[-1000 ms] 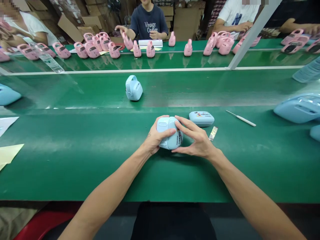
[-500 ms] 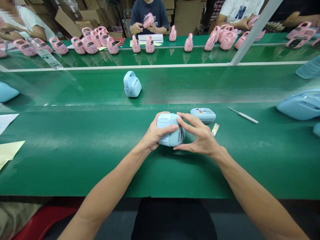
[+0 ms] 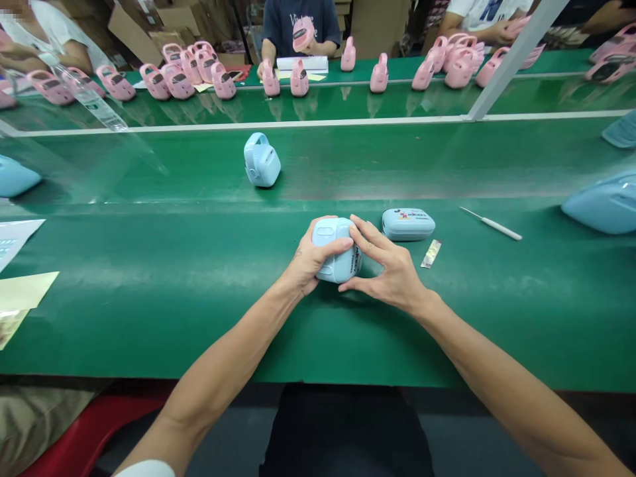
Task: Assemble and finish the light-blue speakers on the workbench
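Observation:
A light blue plastic device [image 3: 336, 255] with dark lettering on its side sits between both my hands over the green table [image 3: 149, 291]. My left hand [image 3: 311, 262] wraps its left side, thumb across the top. My right hand [image 3: 385, 268] pinches its right side with thumb and fingers. Just right of my right hand lies a flat blue cover [image 3: 408, 223] with a printed cartoon logo. A small foil strip [image 3: 430, 254] lies beside it.
A blue device with a handle [image 3: 261, 161] stands on the belt beyond. A thin white-handled tool [image 3: 491, 223] lies to the right. More blue devices [image 3: 601, 204] sit at the edges. Paper sheets [image 3: 22, 291] lie left. People handle several pink devices [image 3: 223, 79] across the far table.
Both hands stay closed on the blue device, shifting their grip slightly on it. The person in the dark shirt opposite has picked up a pink device and lifted it higher.

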A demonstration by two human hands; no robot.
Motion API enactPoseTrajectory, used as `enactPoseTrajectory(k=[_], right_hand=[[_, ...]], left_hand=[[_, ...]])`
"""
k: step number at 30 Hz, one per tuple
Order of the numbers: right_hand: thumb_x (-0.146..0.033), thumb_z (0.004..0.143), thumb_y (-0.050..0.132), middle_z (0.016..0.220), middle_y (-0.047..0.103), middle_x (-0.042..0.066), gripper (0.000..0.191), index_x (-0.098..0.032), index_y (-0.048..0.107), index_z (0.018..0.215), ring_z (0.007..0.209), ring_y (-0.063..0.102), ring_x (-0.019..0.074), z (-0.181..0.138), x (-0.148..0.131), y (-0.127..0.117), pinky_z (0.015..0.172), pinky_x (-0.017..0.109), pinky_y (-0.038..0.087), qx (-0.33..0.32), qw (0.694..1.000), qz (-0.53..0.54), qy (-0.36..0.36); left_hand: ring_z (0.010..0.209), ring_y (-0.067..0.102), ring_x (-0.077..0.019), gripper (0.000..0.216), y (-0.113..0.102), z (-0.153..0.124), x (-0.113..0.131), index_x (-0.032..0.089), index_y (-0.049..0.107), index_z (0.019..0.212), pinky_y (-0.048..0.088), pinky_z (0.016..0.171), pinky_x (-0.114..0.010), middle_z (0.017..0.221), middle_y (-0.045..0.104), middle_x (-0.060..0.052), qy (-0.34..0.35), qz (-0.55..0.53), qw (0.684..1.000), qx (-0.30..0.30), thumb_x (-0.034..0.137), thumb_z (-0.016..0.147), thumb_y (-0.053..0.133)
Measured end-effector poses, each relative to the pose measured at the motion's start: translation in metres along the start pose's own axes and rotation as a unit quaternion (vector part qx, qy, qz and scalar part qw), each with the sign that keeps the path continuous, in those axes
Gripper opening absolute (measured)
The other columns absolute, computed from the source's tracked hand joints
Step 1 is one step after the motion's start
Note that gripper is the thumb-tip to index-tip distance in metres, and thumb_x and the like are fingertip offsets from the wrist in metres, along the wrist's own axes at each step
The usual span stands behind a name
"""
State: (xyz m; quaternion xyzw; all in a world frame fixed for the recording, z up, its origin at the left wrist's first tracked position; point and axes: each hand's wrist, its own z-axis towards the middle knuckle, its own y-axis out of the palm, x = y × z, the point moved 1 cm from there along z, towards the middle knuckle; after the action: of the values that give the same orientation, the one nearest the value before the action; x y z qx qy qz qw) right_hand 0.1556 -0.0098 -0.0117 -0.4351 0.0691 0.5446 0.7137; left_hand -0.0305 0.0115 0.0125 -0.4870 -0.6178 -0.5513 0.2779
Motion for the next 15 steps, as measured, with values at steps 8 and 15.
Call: enactPoseTrajectory(k=[8, 15], right_hand=[[-0.065, 0.086, 0.081, 0.177, 0.036, 0.009, 0.098, -0.035, 0.037, 0.169, 0.167, 0.025, 0.0361, 0.003, 0.013, 0.004, 0.135, 0.066, 0.023, 0.009, 0.99, 0.111, 0.09], [-0.068, 0.082, 0.081, 0.144, 0.069, 0.015, 0.086, -0.029, 0.049, 0.151, 0.134, 0.068, 0.0333, 0.002, 0.03, 0.009, 0.113, 0.053, 0.058, 0.05, 0.904, 0.336, 0.26]], left_hand=[[0.108, 0.07, -0.0278, 0.08, -0.009, 0.011, -0.012, 0.028, 0.064, 0.126, 0.055, 0.098, -0.043, 0.115, 0.075, -0.003, 0.001, -0.056, 0.998, -0.04, 0.035, 0.055, 0.1], [0.119, 0.071, -0.0336, 0.101, -0.021, 0.01, -0.007, 0.03, 0.059, 0.14, 0.055, 0.104, -0.044, 0.13, 0.072, -0.008, 0.061, 0.027, 0.988, -0.139, 0.037, 0.05, 0.103]])
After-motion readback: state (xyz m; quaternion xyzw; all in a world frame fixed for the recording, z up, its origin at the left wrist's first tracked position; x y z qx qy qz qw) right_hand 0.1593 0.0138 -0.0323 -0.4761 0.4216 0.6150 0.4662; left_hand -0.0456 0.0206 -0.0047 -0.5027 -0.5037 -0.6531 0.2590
